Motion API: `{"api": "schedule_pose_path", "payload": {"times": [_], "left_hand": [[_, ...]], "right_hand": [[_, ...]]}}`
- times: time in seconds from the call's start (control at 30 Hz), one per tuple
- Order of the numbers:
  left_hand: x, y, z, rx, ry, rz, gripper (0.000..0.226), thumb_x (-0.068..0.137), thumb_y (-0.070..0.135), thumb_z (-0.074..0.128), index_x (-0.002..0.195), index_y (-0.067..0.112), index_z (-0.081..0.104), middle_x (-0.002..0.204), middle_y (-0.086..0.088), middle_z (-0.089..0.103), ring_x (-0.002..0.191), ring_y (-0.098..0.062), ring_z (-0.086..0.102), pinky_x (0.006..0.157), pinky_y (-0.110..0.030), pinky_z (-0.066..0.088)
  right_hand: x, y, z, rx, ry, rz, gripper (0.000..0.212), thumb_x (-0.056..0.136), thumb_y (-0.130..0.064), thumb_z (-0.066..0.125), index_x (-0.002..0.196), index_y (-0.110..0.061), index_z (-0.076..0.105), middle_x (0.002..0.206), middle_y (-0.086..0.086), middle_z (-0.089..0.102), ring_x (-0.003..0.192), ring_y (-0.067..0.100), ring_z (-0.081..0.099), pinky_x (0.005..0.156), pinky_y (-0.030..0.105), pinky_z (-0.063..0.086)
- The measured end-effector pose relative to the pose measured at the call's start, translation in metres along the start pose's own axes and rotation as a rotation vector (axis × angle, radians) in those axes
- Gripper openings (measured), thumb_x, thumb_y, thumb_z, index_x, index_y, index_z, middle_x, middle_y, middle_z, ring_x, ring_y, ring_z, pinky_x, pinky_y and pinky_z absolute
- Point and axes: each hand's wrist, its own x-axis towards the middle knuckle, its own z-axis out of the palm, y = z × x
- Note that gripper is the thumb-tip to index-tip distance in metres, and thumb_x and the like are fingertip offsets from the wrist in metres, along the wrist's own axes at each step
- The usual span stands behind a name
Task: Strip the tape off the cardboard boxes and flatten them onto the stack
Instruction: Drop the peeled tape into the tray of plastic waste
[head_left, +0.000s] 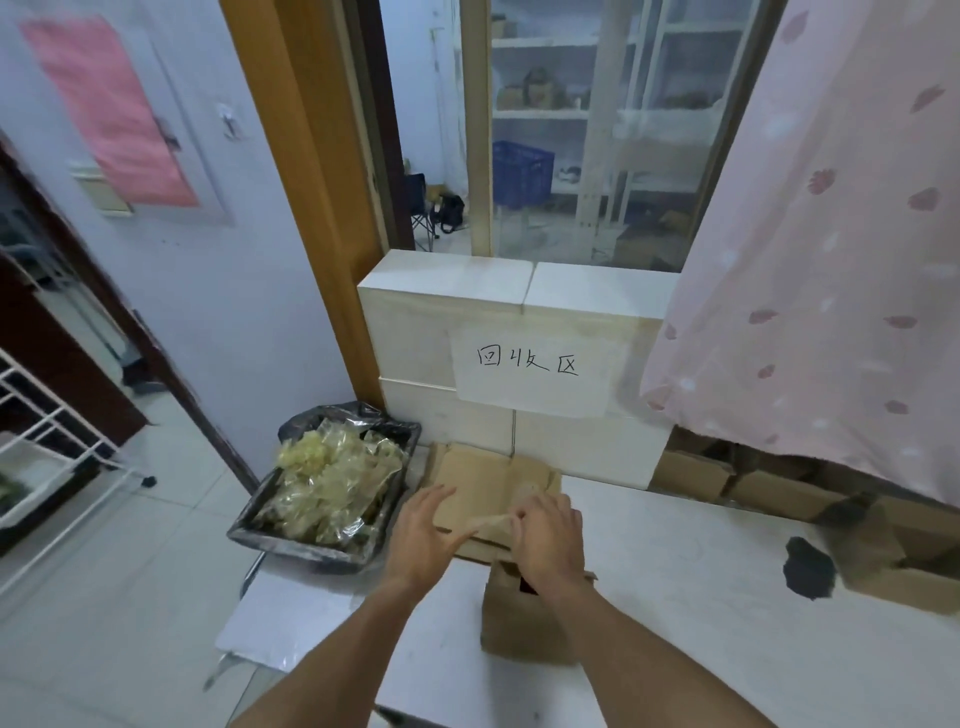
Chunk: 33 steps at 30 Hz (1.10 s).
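Got a strip of tape (485, 521) stretched between my hands: right hand (550, 535) pinching one end, left hand (426, 530) with fingers spread, tape seemingly stuck to it, though blur hides that grip. The box (524, 618) sits on the worktop (701, 582) under my right wrist, flattened stack (488, 480) just behind. Tape might cling to my fingers instead of dropping in the bin (317, 551). Box's top is hidden.

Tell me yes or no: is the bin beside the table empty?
No: the bin, lined with a black bag, is heaped with crumpled clear tape strips.
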Motion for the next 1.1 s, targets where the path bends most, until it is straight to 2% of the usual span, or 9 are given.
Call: {"api": "schedule_pose_path", "payload": {"times": [0.2,0.27,0.37,0.5,0.63,0.73,0.83,0.97,1.1], "left_hand": [[-0.005,-0.020,-0.019,0.050,-0.104,-0.017,0.072,0.069,0.047,0.086,0.130,0.016,0.062,0.133,0.005,0.056,0.126,-0.011,0.051,0.109,-0.030,0.040],[-0.008,-0.027,-0.026,0.084,-0.106,-0.025,0.071,0.070,0.052,0.084,0.128,0.018,0.064,0.128,0.009,0.057,0.118,-0.007,0.053,0.102,-0.022,0.042],[-0.010,-0.041,-0.038,0.127,-0.071,-0.068,0.060,0.076,0.047,0.082,0.127,0.018,0.064,0.123,0.004,0.063,0.104,-0.008,0.056,0.088,-0.019,0.044],[-0.006,-0.030,-0.034,0.168,0.055,0.009,0.053,0.090,0.050,0.065,0.132,0.017,0.061,0.132,0.002,0.059,0.124,-0.016,0.052,0.105,-0.033,0.042],[0.003,-0.001,-0.007,0.391,-0.051,0.123,0.075,0.083,0.073,0.054,0.145,0.032,0.044,0.156,0.007,0.035,0.146,-0.015,0.025,0.120,-0.051,0.018],[0.005,-0.001,0.003,0.502,-0.053,0.050,0.072,0.086,0.068,0.052,0.148,0.037,0.034,0.161,0.008,0.024,0.151,-0.018,0.012,0.122,-0.055,0.004],[0.001,-0.013,-0.002,0.531,-0.033,0.001,0.065,0.089,0.059,0.054,0.147,0.035,0.038,0.162,0.006,0.024,0.151,-0.018,0.012,0.120,-0.057,0.005],[-0.003,-0.023,-0.014,0.491,-0.013,-0.069,0.074,0.081,0.075,0.052,0.144,0.035,0.046,0.159,0.010,0.030,0.150,-0.017,0.017,0.120,-0.054,0.009],[0.011,-0.023,-0.026,0.489,0.089,-0.076,0.042,0.093,0.054,0.051,0.128,0.032,0.060,0.150,0.010,0.045,0.143,-0.014,0.030,0.119,-0.048,0.016]], "right_hand": [[0.009,-0.015,0.011,-0.191,-0.050,-0.045,0.026,0.097,-0.015,0.044,0.120,-0.018,0.057,0.129,0.000,0.050,0.125,0.024,0.039,0.099,0.033,0.031],[0.009,-0.015,0.015,-0.218,-0.070,0.033,0.030,0.094,-0.011,0.045,0.121,-0.017,0.057,0.131,0.001,0.050,0.126,0.024,0.040,0.099,0.033,0.033],[0.012,-0.007,0.012,-0.244,-0.045,0.123,0.033,0.091,-0.010,0.043,0.120,-0.019,0.057,0.127,0.001,0.055,0.117,0.022,0.044,0.095,0.033,0.034],[0.017,-0.003,0.012,-0.301,-0.043,0.067,0.033,0.088,-0.006,0.044,0.112,-0.019,0.061,0.122,0.002,0.054,0.113,0.023,0.045,0.095,0.033,0.034],[0.022,-0.021,0.017,-0.332,-0.070,-0.015,0.027,0.093,-0.018,0.049,0.117,-0.018,0.061,0.123,0.004,0.054,0.118,0.026,0.043,0.103,0.036,0.031],[0.026,-0.034,0.016,-0.306,-0.038,-0.104,0.025,0.095,-0.023,0.049,0.118,-0.022,0.059,0.118,0.002,0.057,0.114,0.024,0.046,0.104,0.039,0.032],[0.030,-0.042,0.014,-0.253,0.028,-0.176,0.026,0.098,-0.029,0.041,0.115,-0.023,0.060,0.115,-0.001,0.059,0.111,0.022,0.049,0.098,0.037,0.033],[0.033,-0.061,0.015,-0.211,0.057,-0.295,0.028,0.098,-0.031,0.039,0.114,-0.025,0.061,0.116,-0.005,0.058,0.113,0.018,0.048,0.099,0.033,0.032],[0.041,-0.087,0.019,-0.214,0.059,-0.330,0.027,0.097,-0.032,0.040,0.112,-0.026,0.061,0.118,-0.006,0.059,0.115,0.017,0.048,0.098,0.033,0.030]]}}
